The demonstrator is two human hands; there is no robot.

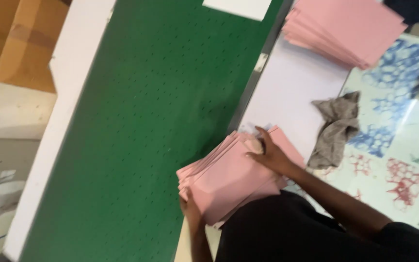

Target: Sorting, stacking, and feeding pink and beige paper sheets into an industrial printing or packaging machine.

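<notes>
A fanned stack of pink paper sheets [229, 177] lies at the edge between a green perforated belt surface [141, 121] and a white table top [292, 92]. My right hand [270, 154] rests flat on top of the stack's far end, fingers spread over the sheets. My left hand [190, 208] grips the stack's near left corner from below. A second, larger pile of pink sheets [345, 29] sits at the far right of the white table, apart from both hands.
A crumpled grey cloth [335, 128] lies on the table right of the stack. A white sheet [238, 7] rests at the belt's far end. Patterned floor tiles [403, 160] show on the right, brown cardboard [15, 39] at the upper left.
</notes>
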